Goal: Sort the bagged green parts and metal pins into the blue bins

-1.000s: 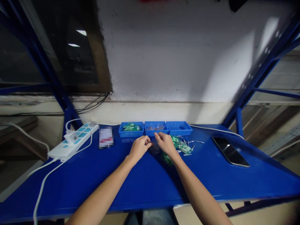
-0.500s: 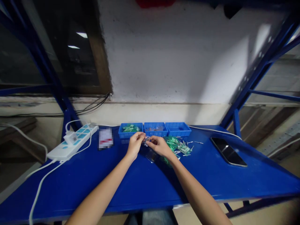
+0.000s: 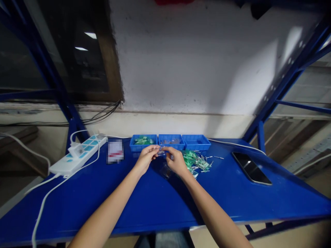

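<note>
Trays [image 3: 177, 146] beyond right hand [image 3: 178, 162], green pile [image 3: 198, 161] beside it, phone [image 3: 251, 168] apart

Stretches out as a flat blue table [image 3: 144, 210], carrying a white power strip [image 3: 79, 155] at the left, near a small blurred packet [image 3: 115, 151]. Holds three blue bins [image 3: 143, 148] in a row along the back, a loose heap of green and silver pieces [image 3: 200, 162] before the rightmost, and a dark phone [image 3: 252, 168] at the right.
</note>
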`<state>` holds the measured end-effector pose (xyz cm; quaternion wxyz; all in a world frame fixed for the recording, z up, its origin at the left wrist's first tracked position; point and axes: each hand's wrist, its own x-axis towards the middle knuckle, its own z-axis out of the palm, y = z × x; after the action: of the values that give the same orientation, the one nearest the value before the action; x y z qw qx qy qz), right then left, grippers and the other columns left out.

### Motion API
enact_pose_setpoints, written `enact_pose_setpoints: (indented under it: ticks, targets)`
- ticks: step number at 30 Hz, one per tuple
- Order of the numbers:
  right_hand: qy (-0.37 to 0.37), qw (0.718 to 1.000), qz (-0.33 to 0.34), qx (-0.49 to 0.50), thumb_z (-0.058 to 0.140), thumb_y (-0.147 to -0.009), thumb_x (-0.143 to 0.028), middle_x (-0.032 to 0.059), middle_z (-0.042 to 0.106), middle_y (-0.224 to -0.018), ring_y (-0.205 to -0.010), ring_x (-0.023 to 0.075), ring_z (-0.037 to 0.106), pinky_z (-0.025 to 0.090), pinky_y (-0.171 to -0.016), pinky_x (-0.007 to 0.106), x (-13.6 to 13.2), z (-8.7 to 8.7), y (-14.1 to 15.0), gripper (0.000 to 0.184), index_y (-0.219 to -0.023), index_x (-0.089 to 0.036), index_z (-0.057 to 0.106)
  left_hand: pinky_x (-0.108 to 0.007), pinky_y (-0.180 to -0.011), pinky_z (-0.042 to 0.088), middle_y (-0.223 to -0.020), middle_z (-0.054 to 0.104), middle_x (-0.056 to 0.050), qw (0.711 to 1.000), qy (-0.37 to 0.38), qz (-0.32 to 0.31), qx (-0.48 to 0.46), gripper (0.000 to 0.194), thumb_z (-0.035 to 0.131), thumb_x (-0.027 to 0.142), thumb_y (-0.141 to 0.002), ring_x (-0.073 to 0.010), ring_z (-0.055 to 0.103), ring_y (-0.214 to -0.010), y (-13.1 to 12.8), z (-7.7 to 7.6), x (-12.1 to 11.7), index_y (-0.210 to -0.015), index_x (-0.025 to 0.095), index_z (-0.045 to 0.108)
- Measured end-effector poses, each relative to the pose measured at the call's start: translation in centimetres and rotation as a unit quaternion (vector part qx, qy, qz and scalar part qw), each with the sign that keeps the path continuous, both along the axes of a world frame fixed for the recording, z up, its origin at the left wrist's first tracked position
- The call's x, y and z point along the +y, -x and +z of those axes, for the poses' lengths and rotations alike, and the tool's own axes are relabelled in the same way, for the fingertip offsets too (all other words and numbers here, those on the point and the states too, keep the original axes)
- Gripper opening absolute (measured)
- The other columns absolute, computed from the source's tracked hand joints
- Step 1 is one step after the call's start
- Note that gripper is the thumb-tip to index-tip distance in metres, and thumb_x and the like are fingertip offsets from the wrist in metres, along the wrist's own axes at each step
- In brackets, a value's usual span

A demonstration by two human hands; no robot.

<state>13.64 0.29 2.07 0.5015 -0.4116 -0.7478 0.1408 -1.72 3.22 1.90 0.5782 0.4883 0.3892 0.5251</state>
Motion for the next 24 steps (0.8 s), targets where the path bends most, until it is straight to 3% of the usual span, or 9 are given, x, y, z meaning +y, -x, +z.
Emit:
enact_pose_setpoints:
  ticks: [2, 4, 7, 10, 12, 14, 18, 21, 24]
  targets:
    - [0.028, 0.999, -0.007, 0.015, 0.048, -0.074, -0.011, 0.0059, 0.062, -0.101, -0.094, 0.0182, 0.058, 0.046, -0.081, 0.029, -0.1, 0.2, 0.1, 0.028, -0.093, -0.021, 0.068, -0.023, -0.062, 0.041, -0.075, 0.066, -0.002, 0.992, -0.093, 0.029, 0.076, 0.021, 0.069, 0.028, -0.067, -0.0132, 0.058, -0.067, 0.3, 0.1, -0.3, -0.085, 0.017, 0.067]
    - [0.072, 0.996, -0.027, 0.052, 0.052, -0.079, -0.024, 0.0073, 0.059, -0.099, -0.092, 0.0188, 0.057, 0.045, -0.079, 0.029, -0.2, 0.4, 0.3, 0.018, -0.082, -0.019, 0.069, -0.028, -0.072, 0.043, -0.083, 0.067, -0.004, 0.967, -0.186, 0.042, 0.169, 0.015, 0.063, 0.025, -0.072, -0.0169, 0.060, -0.077, 0.5, 0.2, -0.9, -0.086, 0.018, 0.067]
    - [0.131, 0.984, -0.052, 0.108, 0.047, -0.085, -0.041, 0.0050, 0.059, -0.085, -0.082, 0.0166, 0.057, 0.043, -0.077, 0.028, 0.1, 0.2, 0.5, 0.034, -0.073, -0.017, 0.068, -0.033, -0.081, 0.043, -0.088, 0.067, -0.005, 0.907, -0.305, 0.064, 0.283, 0.014, 0.057, 0.020, -0.077, -0.0194, 0.059, -0.086, 0.3, 0.4, -1.7, -0.087, 0.021, 0.067]
    - [0.153, 0.975, -0.082, 0.138, 0.047, -0.084, -0.043, 0.0018, 0.057, -0.069, -0.071, 0.0153, 0.055, 0.042, -0.072, 0.027, 0.5, -0.4, 0.8, 0.036, -0.067, -0.017, 0.064, -0.034, -0.085, 0.042, -0.089, 0.065, -0.005, 0.868, -0.358, 0.084, 0.333, 0.015, 0.056, 0.021, -0.079, -0.0203, 0.057, -0.091, -0.1, 0.4, -2.2, -0.087, 0.023, 0.068]
    - [0.142, 0.974, -0.101, 0.144, 0.048, -0.083, -0.040, 0.0014, 0.057, -0.065, -0.068, 0.0153, 0.053, 0.041, -0.067, 0.026, 0.6, -0.8, 0.9, 0.032, -0.067, -0.017, 0.062, -0.033, -0.083, 0.043, -0.090, 0.064, -0.005, 0.880, -0.336, 0.069, 0.329, 0.015, 0.058, 0.022, -0.078, -0.0195, 0.057, -0.089, -0.2, 0.3, -2.2, -0.088, 0.022, 0.069]
    - [0.106, 0.980, -0.106, 0.134, 0.048, -0.083, -0.035, 0.0024, 0.058, -0.069, -0.068, 0.0152, 0.054, 0.042, -0.064, 0.025, 0.4, -0.9, 1.0, 0.027, -0.070, -0.017, 0.063, -0.029, -0.076, 0.044, -0.090, 0.064, -0.005, 0.914, -0.273, 0.042, 0.297, 0.016, 0.062, 0.025, -0.074, -0.0182, 0.058, -0.084, -0.2, 0.3, -2.0, -0.087, 0.020, 0.069]
    - [0.016, 0.994, -0.080, 0.073, 0.048, -0.083, -0.024, 0.0039, 0.057, -0.078, -0.071, 0.0152, 0.053, 0.042, -0.064, 0.026, -0.3, -0.5, 1.2, 0.018, -0.078, -0.017, 0.063, -0.022, -0.055, 0.038, -0.082, 0.066, -0.007, 0.988, -0.060, -0.027, 0.138, 0.039, 0.055, 0.050, -0.077, -0.0137, 0.057, -0.068, 0.1, 0.5, -1.5, -0.087, 0.015, 0.067]
    - [-0.033, 0.996, -0.075, 0.031, 0.049, -0.080, -0.018, 0.0043, 0.056, -0.083, -0.079, 0.0172, 0.052, 0.043, -0.073, 0.029, -0.6, -0.3, 1.4, 0.014, -0.082, -0.018, 0.062, -0.019, -0.046, 0.029, -0.070, 0.063, -0.006, 0.998, 0.046, -0.039, 0.032, 0.049, 0.053, 0.058, -0.074, -0.0090, 0.051, -0.053, 0.4, 0.6, -1.2, -0.080, 0.011, 0.065]
    - [-0.044, 0.995, -0.089, 0.005, 0.049, -0.077, -0.013, 0.0051, 0.053, -0.086, -0.085, 0.0192, 0.050, 0.042, -0.079, 0.033, -0.6, -0.6, 1.4, 0.018, -0.083, -0.020, 0.063, -0.018, -0.045, 0.027, -0.068, 0.062, -0.003, 0.999, 0.038, -0.010, 0.022, 0.037, 0.064, 0.049, -0.069, -0.0065, 0.048, -0.049, 0.7, 0.5, -0.9, -0.079, 0.012, 0.062]
